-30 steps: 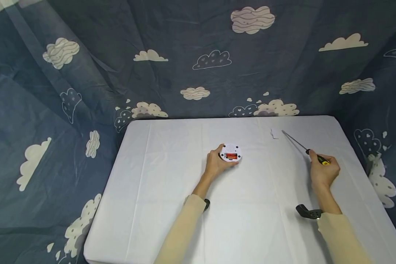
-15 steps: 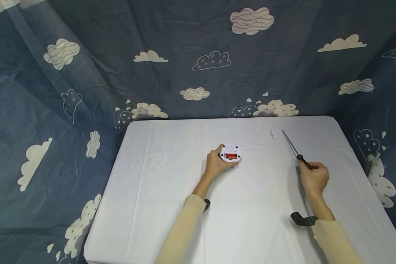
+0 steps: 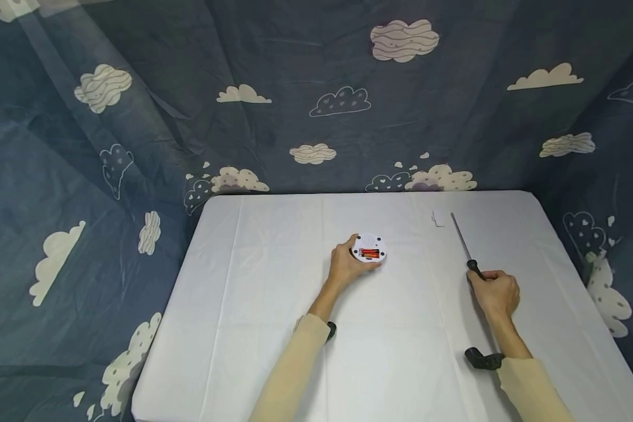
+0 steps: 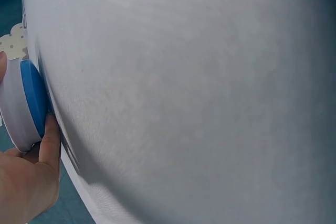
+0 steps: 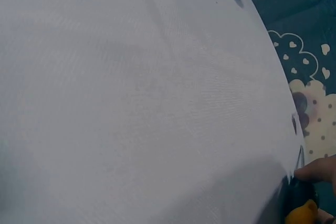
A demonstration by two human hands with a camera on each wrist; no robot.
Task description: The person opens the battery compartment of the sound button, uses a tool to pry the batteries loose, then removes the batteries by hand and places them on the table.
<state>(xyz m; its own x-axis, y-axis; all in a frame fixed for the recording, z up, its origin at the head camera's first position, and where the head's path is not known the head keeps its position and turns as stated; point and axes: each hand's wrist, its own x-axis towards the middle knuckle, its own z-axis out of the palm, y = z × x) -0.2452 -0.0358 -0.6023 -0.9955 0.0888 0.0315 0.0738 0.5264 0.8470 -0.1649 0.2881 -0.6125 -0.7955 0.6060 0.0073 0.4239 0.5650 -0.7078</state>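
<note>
My left hand grips a round white device by its edge, thumb and fingers on opposite sides. Its underside faces up, and the battery compartment stands uncovered with red-orange batteries inside. The left wrist view shows a blue part on the device's lower side, close to the table. In my right hand is a screwdriver, pinched by its black and yellow handle. Its long shaft points away from me. Beside the tip lies a small, pale, flat piece, too faint to identify.
A white cloth covers the table. Behind it and along both sides hangs a dark blue curtain with a cloud pattern. A black wrist mount sticks out from my right wrist.
My right hand has moved left and nearer to me, swinging the screwdriver's handle round while its tip stays near the same spot. The left hand and the device have held still.
</note>
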